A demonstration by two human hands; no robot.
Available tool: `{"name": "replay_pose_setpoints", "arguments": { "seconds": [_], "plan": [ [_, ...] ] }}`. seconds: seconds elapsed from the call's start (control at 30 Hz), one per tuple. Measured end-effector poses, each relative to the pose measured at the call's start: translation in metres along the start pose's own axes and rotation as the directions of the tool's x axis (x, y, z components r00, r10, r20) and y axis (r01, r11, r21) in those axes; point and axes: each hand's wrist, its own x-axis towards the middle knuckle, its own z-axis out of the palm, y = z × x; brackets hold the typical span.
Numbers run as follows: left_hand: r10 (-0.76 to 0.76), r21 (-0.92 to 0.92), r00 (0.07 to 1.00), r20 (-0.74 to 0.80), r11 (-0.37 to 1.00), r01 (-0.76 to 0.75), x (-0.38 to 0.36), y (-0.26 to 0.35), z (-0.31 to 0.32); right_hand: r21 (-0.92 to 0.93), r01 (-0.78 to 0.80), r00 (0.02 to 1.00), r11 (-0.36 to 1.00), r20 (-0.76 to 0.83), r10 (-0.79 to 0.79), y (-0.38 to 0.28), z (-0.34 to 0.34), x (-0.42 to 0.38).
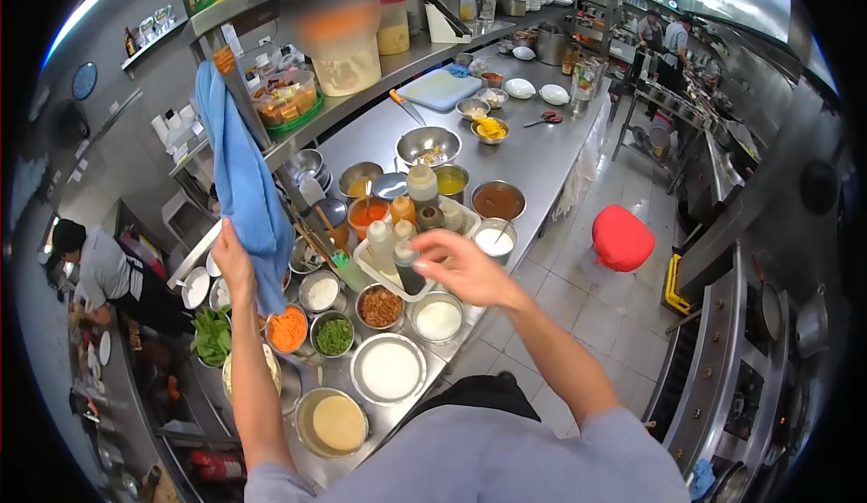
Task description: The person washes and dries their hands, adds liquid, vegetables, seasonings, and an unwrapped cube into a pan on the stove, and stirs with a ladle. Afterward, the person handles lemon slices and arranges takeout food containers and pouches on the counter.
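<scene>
A long blue cloth (242, 169) hangs from the shelf post on the left. My left hand (235, 264) is closed on its lower left edge, the fingers partly hidden. Over the front of a white tray (368, 264) of squeeze bottles, my right hand (468, 268) is open, thumb and fingers apart. Its fingertips overlap a dark-filled squeeze bottle (409, 277). Below the hands are bowls of shredded carrot (286, 329), chopped green herbs (333, 335), brown crumbly bits (379, 307) and white liquid (388, 367).
Behind the tray sit a metal mixing bowl (428, 145), a bowl of brown sauce (498, 200) and a cutting board (441, 88) with a knife (406, 106) beside it. A red stool (623, 237) stands right, before the stoves. A co-worker (108, 273) bends at the left counter.
</scene>
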Motion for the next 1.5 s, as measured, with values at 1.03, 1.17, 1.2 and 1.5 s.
{"name": "replay_pose_setpoints", "arguments": {
  "seconds": [1.03, 1.17, 1.2, 1.5],
  "plan": [
    [0.199, -0.517, 0.898, 0.392, 0.855, 0.037, -0.073, 0.109, 0.091, 0.669, -0.084, 0.988, 0.738, -0.038, 0.148, -0.012, 0.097, 0.155],
    [-0.144, -0.483, 0.978, 0.153, 0.852, 0.202, -0.081, 0.104, 0.106, 0.543, 0.127, 0.937, 0.83, -0.339, 0.078, -0.007, 0.108, 0.187],
    [-0.144, -0.475, 0.977, 0.158, 0.857, 0.203, -0.078, 0.109, 0.102, 0.551, 0.129, 0.936, 0.825, -0.343, 0.082, -0.004, 0.112, 0.189],
    [0.024, -0.677, 0.79, 0.613, 0.531, 0.509, -0.061, 0.145, 0.062, 0.039, 0.36, 0.9, 0.932, -0.278, -0.336, -0.024, 0.089, 0.182]
  ]
}}
